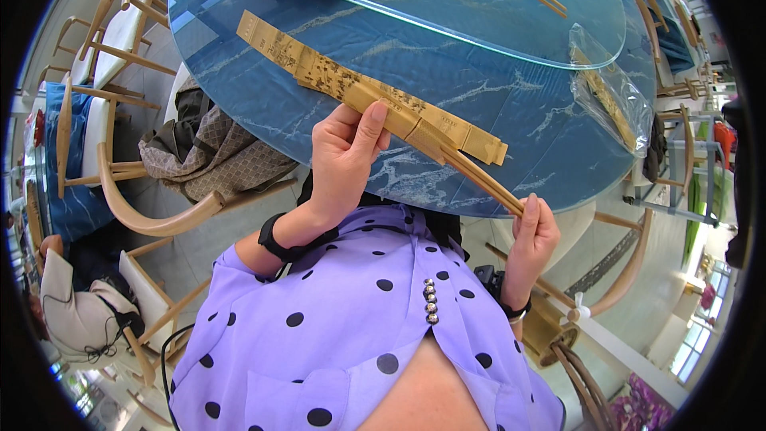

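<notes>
Left hand (349,144) pinches gold paper sleeve (401,122), right hand (536,233) grips chopsticks (484,180) by free end. Chopsticks run sleeve to right hand, long axis slanting rightward toward counter (550,104) near edge; right hand nearer.

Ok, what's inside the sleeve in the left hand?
Chopsticks: their lower part juts out of the sleeve, pinched by the right hand. The rest is covered and can't be seen.
</notes>
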A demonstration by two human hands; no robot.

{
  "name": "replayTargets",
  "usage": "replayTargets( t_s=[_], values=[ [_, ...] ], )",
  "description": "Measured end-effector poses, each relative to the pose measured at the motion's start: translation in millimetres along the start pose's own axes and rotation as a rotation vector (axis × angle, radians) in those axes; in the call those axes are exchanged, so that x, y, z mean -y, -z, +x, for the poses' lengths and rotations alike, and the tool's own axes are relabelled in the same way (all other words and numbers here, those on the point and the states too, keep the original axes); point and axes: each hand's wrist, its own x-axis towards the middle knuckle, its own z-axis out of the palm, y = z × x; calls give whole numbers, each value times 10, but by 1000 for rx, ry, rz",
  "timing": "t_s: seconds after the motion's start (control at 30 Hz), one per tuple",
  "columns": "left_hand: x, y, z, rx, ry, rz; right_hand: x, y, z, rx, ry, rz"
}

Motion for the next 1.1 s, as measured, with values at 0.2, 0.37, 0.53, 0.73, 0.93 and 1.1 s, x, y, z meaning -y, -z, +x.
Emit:
replayTargets(
  t_s=[0.2, 0.37, 0.53, 0.73, 0.93, 1.1],
  values=[
    [-139, 94, 207, 37, -54, -96, 32, -26, -5, 86, 11, 17],
    [-99, 87, 200, -27, -171, -48, 106, -61, 62, 172, -86, 286],
    [-42, 77, 94, -27, -178, -18, 14, -67, 147, 184, -96, 388],
    [-67, 66, 95, -76, -205, -11, 9, -139, 156, 209, -136, 453],
    [-66, 96, 72, -94, -153, -31, -174, -77, 165, 196, -100, 725],
    [-86, 126, 129, -114, -92, -91, -162, -46, 145, 314, 57, 796]
  ],
)
